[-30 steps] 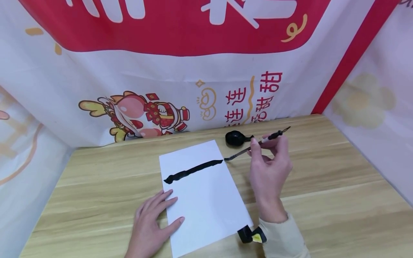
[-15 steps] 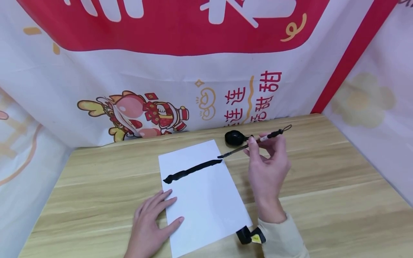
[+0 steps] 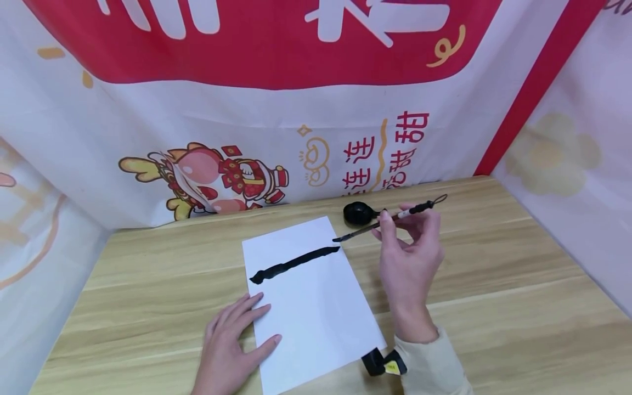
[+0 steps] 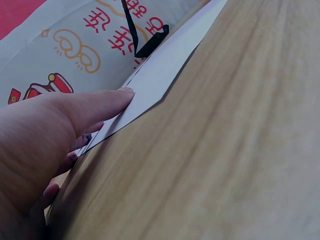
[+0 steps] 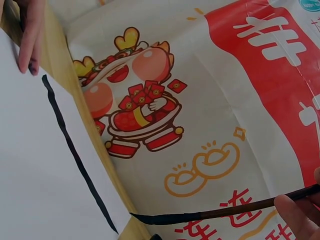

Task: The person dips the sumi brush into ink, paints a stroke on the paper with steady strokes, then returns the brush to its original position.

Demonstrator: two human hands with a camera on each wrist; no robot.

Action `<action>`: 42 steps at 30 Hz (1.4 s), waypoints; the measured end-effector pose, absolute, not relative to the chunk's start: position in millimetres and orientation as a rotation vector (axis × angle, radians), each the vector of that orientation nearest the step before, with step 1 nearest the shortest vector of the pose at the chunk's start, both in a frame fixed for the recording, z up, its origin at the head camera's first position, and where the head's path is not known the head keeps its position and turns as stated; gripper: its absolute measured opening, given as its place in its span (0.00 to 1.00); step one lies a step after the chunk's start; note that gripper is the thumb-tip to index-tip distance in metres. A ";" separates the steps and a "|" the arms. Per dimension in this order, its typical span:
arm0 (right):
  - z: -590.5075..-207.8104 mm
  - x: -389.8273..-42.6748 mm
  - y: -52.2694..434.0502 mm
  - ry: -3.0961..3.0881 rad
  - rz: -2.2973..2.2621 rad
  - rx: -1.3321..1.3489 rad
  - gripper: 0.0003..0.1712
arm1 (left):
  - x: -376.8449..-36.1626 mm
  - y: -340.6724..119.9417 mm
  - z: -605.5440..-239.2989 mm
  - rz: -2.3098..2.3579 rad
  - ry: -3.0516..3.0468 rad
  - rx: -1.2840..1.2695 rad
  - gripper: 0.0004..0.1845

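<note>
My right hand [image 3: 410, 263] holds an ink brush [image 3: 365, 230] between thumb and fingers, slanted, with a loop at its upper end. Its dark tip is over the paper's upper right edge, just above the end of a black stroke [image 3: 296, 264]; whether it touches cannot be told. In the right wrist view the brush [image 5: 200, 216] points toward the paper's edge. The white sheet of paper [image 3: 316, 312] lies at a slant on the table. With fingers spread, my left hand [image 3: 232, 340] rests on its left edge; the thumb [image 4: 107, 102] lies on it in the left wrist view.
A black, round spoon-like thing [image 3: 358, 213] lies behind the paper, its thin end partly behind my right hand. A black device [image 3: 376, 362] with a yellow label sits by the right sleeve, over the paper's near corner. A printed cloth [image 3: 276, 131] stands behind the wooden table [image 3: 163, 285].
The brush tip has moved slightly left and up, from the stroke's right end to over the paper's edge, then stayed nearly still. The left hand and paper have not moved.
</note>
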State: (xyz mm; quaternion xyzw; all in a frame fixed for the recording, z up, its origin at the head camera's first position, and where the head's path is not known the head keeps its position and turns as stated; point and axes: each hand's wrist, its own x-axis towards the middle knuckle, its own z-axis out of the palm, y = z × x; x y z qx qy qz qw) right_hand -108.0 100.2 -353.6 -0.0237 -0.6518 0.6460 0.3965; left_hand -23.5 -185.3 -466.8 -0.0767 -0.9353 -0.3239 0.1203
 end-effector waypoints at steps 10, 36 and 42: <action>-352.6 -107.2 100.9 -1.645 1.659 -0.065 0.17 | -23.4 -185.6 -467.7 -0.946 -2.723 -0.226 0.30; -366.6 -107.8 137.4 -1.523 1.634 0.243 0.09 | -24.2 -183.3 -467.8 -0.956 -2.734 -0.238 0.30; -379.7 -109.5 161.5 -1.673 1.533 0.410 0.07 | -24.8 -184.4 -466.5 -0.954 -2.767 -0.215 0.30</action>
